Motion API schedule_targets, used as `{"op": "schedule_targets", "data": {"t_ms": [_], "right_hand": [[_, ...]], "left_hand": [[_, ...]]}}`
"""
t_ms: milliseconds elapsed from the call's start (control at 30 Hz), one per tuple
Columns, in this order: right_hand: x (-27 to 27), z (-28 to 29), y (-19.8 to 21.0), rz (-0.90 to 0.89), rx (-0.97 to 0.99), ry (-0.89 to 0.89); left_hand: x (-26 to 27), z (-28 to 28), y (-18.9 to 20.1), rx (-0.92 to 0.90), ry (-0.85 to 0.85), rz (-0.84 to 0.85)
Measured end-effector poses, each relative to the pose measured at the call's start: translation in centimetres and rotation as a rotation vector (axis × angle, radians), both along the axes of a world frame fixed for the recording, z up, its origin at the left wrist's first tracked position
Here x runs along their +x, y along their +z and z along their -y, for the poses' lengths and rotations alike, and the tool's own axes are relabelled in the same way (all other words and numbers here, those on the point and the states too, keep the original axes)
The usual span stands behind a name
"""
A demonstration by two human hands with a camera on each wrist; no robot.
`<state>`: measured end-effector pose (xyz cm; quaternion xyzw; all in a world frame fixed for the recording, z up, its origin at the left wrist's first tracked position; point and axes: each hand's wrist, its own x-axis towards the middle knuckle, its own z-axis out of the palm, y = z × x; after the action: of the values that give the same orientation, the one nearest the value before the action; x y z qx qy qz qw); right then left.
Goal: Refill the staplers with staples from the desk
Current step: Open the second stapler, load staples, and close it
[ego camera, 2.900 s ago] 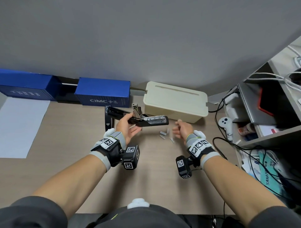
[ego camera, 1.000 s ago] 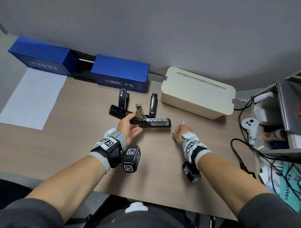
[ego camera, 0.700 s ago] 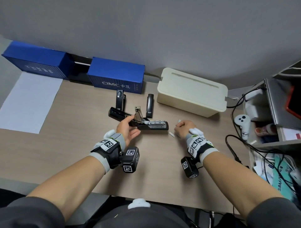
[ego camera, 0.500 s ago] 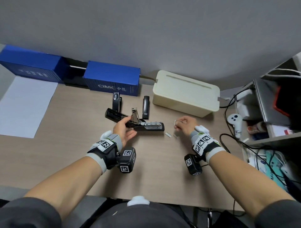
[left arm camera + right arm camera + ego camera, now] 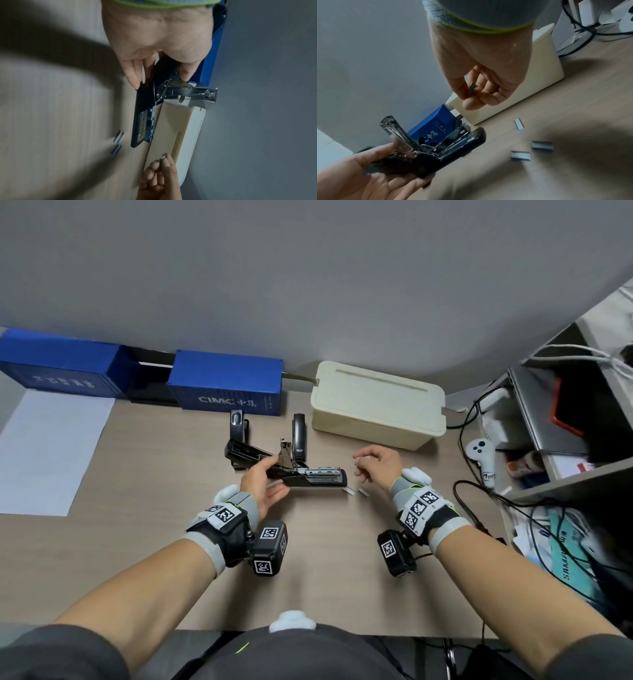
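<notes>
A black stapler [image 5: 308,477] is opened flat, its metal magazine [image 5: 320,471] bared and its pusher arm [image 5: 394,131] sticking up. My left hand [image 5: 262,484] grips the black stapler [image 5: 145,106] near its hinge, thumb on top and fingers under it. My right hand [image 5: 375,463] hovers to the right of the stapler's tip and pinches a small strip of staples [image 5: 471,88] between thumb and forefinger. More staple strips [image 5: 356,491] lie on the desk below that hand; the right wrist view shows three of these strips [image 5: 520,155].
Two more black staplers [image 5: 237,424] [image 5: 298,438] lie behind the open one. A cream cable box [image 5: 376,412] and blue boxes [image 5: 226,392] line the wall. A white sheet of paper [image 5: 51,453] lies left. Cables and a white controller [image 5: 483,455] crowd the right edge by the shelf.
My right hand has picked a staple strip off the desk and lifted it up and a little back. The left hand keeps holding the open stapler in place.
</notes>
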<state>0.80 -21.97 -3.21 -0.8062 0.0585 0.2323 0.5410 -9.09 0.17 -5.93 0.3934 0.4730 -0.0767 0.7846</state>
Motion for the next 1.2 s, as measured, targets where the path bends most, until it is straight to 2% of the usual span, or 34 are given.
{"op": "schedule_targets", "data": {"t_ms": [267,400,500,600,866,1200], "right_hand": [[-1.4,-2.1,0.2,-0.043,0.114,0.153],[-1.4,-2.7,0.0,0.205,-0.203,0.342],[-1.5,-3.2,-0.5,0.304,-0.270,0.409],[-1.7,-3.4,-0.9,0.349,-0.274,0.403],[-1.9,-3.4,-0.8,0.252,-0.213,0.337],[-1.8,-3.2,-1.8,0.278,-0.251,0.363]], "left_hand": [[-0.2,0.6,0.9,-0.002,-0.021,0.027],[-0.2,0.8,1.6,0.019,-0.039,0.039],[-0.1,1.0,1.9,0.019,-0.043,0.040],[0.0,1.1,2.2,0.021,-0.038,0.054],[0.0,1.3,2.5,0.007,-0.027,0.059],[0.1,1.6,2.3,-0.008,-0.036,0.051]]}}
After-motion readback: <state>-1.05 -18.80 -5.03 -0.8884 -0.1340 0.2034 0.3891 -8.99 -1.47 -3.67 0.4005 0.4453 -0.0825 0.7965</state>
